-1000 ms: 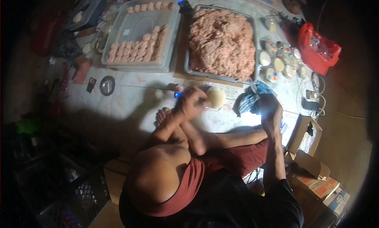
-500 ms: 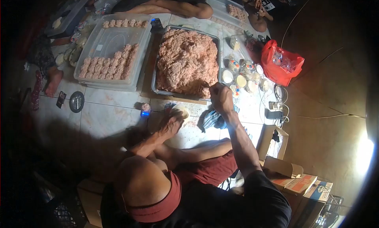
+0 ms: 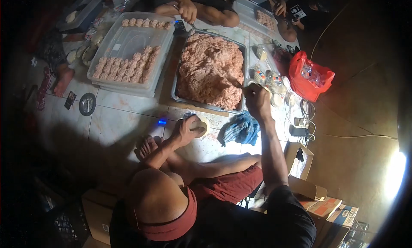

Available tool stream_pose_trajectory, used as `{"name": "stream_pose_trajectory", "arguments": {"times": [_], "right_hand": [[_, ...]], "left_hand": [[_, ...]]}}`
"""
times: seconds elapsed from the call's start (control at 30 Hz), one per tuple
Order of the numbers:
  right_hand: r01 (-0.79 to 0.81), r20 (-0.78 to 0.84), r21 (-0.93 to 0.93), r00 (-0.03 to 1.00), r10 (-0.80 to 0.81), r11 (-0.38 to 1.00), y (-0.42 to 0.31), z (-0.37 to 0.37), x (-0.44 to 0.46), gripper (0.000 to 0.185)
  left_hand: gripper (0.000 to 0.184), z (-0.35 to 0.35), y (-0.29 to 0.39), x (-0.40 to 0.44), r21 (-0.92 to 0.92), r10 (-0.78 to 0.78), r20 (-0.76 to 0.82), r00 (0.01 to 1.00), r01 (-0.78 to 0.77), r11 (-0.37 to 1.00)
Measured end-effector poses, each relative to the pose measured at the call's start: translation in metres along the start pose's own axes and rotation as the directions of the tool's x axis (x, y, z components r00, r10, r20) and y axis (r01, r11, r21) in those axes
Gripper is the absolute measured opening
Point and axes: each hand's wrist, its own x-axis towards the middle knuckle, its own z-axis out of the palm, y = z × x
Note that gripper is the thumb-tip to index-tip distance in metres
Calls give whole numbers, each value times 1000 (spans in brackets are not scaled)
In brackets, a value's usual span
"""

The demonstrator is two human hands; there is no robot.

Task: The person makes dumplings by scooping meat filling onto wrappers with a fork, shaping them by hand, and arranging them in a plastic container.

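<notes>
My left hand [image 3: 185, 133] is closed round a pale round dumpling wrapper [image 3: 203, 127], low above the tiled floor; I cannot tell if it is one or a stack. In my right hand [image 3: 258, 103] is a fork [image 3: 235, 82], its tines at the right side of a big mound of pink minced filling [image 3: 208, 65]. That mound fills a metal tray [image 3: 174, 93]. Below the right hand lies a crumpled blue checked cloth [image 3: 241, 128]. A small blue-lit display [image 3: 162, 122] glows left of my left hand.
Left of the tray, a plastic box [image 3: 128, 35] holds rows of dumplings [image 3: 124, 68]. Wrapped packs [image 3: 274, 80], a red plastic bag [image 3: 310, 76] and cables [image 3: 307, 115] lie right. Another person's hand [image 3: 187, 10] holds a utensil at the tray's far edge; other people sit beyond.
My right hand and fork have shifted slightly right. The pink lump by the blue display no longer shows. Another person's hand has come in at the tray's far edge. The whole view has shifted slightly.
</notes>
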Motion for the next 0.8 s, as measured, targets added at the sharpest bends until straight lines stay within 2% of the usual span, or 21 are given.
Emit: {"name": "stream_pose_trajectory", "arguments": {"times": [0.03,0.07,0.13,0.17,0.23,0.27,0.3,0.33,0.37,0.4,0.47,0.5,0.53,0.6,0.63,0.67,0.7,0.73,0.77,0.8], "right_hand": [[21,53,-131,998,-14,991,5,-1,-5,19],[48,103,-261,994,-22,964,11,2,-7,19],[49,170,-253,985,-5,966,14,30,-1,17],[128,106,-236,989,-105,963,13,47,5,18],[126,70,-108,990,-119,986,12,57,23,22],[115,77,-78,991,-109,990,5,53,28,23],[116,79,-80,991,-110,990,-2,45,27,23],[-1,77,40,997,-3,999,-9,35,25,22],[-115,86,160,991,103,980,-12,29,23,23],[-112,86,155,991,99,982,-8,27,21,23],[-66,36,225,998,59,972,4,21,16,21],[-47,44,209,998,39,977,3,15,12,21],[-46,44,207,998,37,977,-3,11,9,21],[-90,33,195,996,85,977,-14,3,3,18],[-92,33,195,996,87,977,-17,0,1,18],[-17,-32,160,999,23,987,-19,-2,-1,16],[55,-96,121,994,-43,991,-24,-5,-4,15],[53,-97,123,994,-41,991,-32,-11,-7,15],[38,-72,168,997,-27,985,-44,-18,-11,13],[24,-45,215,999,-15,976,-55,-22,-16,13]], "left_hand": [[29,-5,1,1,-134,18,44,999,-12,991],[29,-7,-1,2,-134,18,38,999,-13,991],[32,0,-10,3,-214,18,96,995,3,977],[32,7,-14,2,-214,19,101,995,3,977],[34,18,-21,3,-176,136,23,990,-130,976],[34,20,-20,1,-176,135,23,991,-129,976],[33,20,-12,1,-334,83,84,993,-50,941],[31,22,-9,1,-479,43,151,988,36,877],[26,20,-9,1,-415,71,152,986,-2,910],[26,18,-11,3,-419,74,148,986,-5,908],[25,13,-14,6,-602,70,152,986,36,797],[23,6,-10,7,-666,-28,193,981,153,730],[23,0,-4,9,-667,-28,192,981,151,729],[19,-9,3,16,-882,-189,248,950,302,361],[34,-10,1,19,-918,-178,296,939,331,219],[34,-12,1,23,-917,-178,299,937,334,218],[46,-18,9,28,-937,-100,342,934,347,35],[58,-25,16,32,-921,-16,367,930,361,-148],[79,-32,35,34,-924,-2,337,941,331,-191],[79,-35,40,36,-926,-10,335,942,327,-188]]}}
